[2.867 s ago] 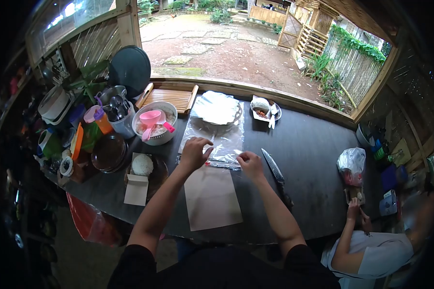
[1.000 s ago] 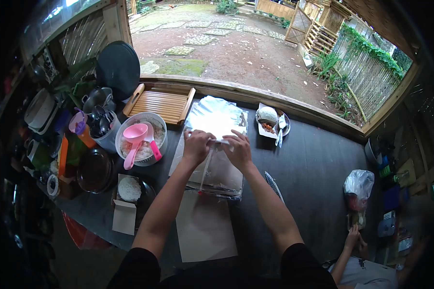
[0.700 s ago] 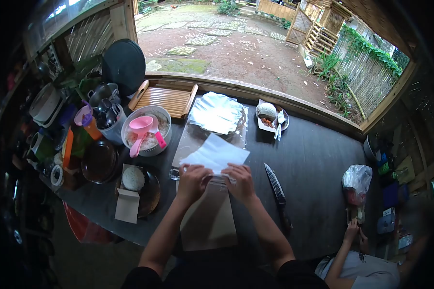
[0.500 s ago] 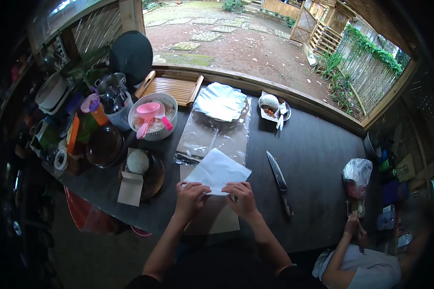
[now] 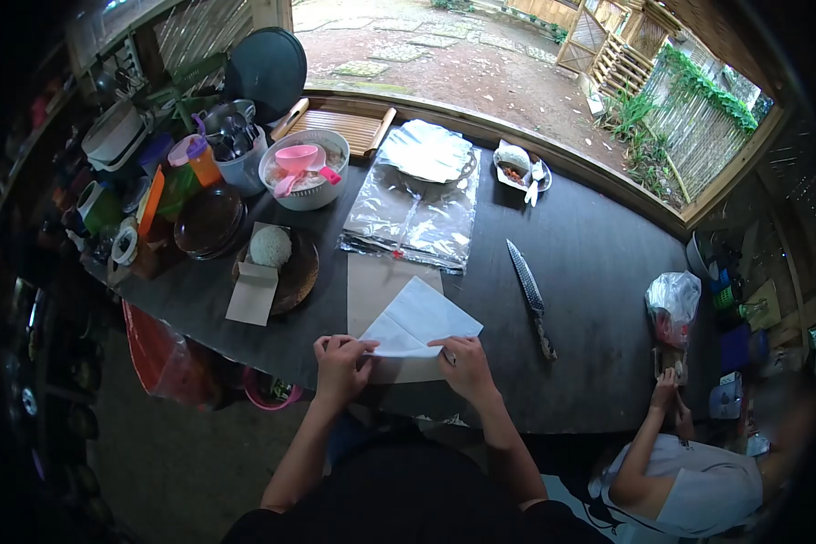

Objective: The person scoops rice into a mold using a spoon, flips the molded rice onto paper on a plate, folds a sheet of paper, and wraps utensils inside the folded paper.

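Note:
A white sheet of paper (image 5: 422, 313) is stretched between my two hands, its near edge folded over into a narrow strip. My left hand (image 5: 343, 367) pinches the left end of that fold. At the right end, the fingers of my right hand (image 5: 467, 367) grip it. Beneath the sheet lies a flat piece of brown card (image 5: 372, 286), partly covered by the paper. A knife with a patterned blade (image 5: 526, 279) rests to the right of my right hand. Left of my hands, a mound of rice (image 5: 270, 247) sits in an open brown paper holder (image 5: 252, 295) on a round brown plate (image 5: 301, 288).
Clear plastic packets (image 5: 408, 222) lie beyond the card, with a foil-like white stack (image 5: 426, 150) on top. A rice bowl (image 5: 322, 198) holds pink scoops. Plates (image 5: 210, 222) and utensils crowd the left. A filled box (image 5: 521, 172) stands far back. A co-worker's hands (image 5: 666, 390) work at right.
My hands have moved slightly apart along the paper's near edge, which now looks straighter and more tightly folded. The view has shifted, so the table appears higher in the picture.

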A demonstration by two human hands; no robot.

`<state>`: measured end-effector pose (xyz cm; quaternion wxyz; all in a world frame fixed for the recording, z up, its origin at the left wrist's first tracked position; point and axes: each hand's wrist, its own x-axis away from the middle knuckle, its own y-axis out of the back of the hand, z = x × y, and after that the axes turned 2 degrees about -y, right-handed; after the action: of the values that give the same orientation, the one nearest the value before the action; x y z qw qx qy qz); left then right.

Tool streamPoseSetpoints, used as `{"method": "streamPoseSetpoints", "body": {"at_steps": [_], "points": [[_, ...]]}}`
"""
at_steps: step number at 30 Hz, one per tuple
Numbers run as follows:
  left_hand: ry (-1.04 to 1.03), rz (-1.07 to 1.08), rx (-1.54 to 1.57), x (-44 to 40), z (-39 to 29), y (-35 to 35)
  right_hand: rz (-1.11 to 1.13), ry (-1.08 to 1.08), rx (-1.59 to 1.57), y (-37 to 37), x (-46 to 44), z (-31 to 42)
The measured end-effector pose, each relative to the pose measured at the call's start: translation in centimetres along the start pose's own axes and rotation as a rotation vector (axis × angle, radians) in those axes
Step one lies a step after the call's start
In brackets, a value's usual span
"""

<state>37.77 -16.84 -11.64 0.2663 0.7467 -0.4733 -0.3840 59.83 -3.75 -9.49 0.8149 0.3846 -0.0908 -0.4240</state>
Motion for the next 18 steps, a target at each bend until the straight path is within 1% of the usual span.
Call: {"method": "streamPoseSetpoints", "body": {"at_steps": [4,6,7,8,9,14,18], "points": [[0.054,-0.046,-0.026,0.6,0.2,-0.2,0.002,-0.066,0.108,-0.8,-0.7,-0.1],[0.078,-0.08,-0.028,0.4,-0.2,0.0,-0.068,-0.126,-0.032,-1.1,-1.3,0.3],[0.123,-0.125,-0.015,0.6,-0.5,0.1,-0.063,-0.124,-0.031,-1.4,-1.6,0.2],[0.17,-0.167,-0.002,0.8,-0.6,0.3,-0.105,-0.102,-0.008,-1.9,-2.0,-0.2],[0.18,-0.165,-0.003,1.1,-0.4,0.2,-0.145,-0.081,0.013,-2.4,-2.2,-0.5],[0.171,-0.114,-0.053,1.5,0.7,0.3,-0.135,-0.078,0.033,-3.0,-3.6,-0.5],[0.139,-0.151,-0.058,0.9,0.9,0.6,-0.127,-0.156,0.024,-2.9,-4.5,-0.7]]}}
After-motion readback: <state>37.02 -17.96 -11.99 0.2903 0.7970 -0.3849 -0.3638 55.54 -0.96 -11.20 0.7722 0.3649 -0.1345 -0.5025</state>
